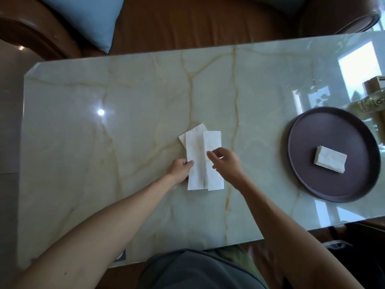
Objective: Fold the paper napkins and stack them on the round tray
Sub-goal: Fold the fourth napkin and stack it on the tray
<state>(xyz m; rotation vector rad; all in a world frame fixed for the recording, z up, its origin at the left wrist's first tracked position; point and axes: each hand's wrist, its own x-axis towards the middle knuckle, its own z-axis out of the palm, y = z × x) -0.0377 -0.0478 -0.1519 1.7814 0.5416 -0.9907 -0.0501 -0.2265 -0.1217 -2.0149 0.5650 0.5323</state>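
Glossy pale green marble table [125, 126] fills the frame, veined in tan, with window glare washing out the right side. At centre lies the white paper napkin [200, 161], a long strip with its right flap folded over, and a second white sheet [184, 138] peeks out beneath its upper left corner. The left hand [180, 168] pinches the strip's left edge while the right hand [226, 163] hovers over the flap, its fingers [210, 154] curled and pinching the paper's edge. It looks featherlight, limp and easily torn, so edges and corners are the places to hold, with the crease pressed flat. On the right, the dark brown round tray [308, 180] already carries a folded white napkin stack [330, 162]. How many sheets sit in either pile is impossible to tell, and the objects at the far right edge are cut off.
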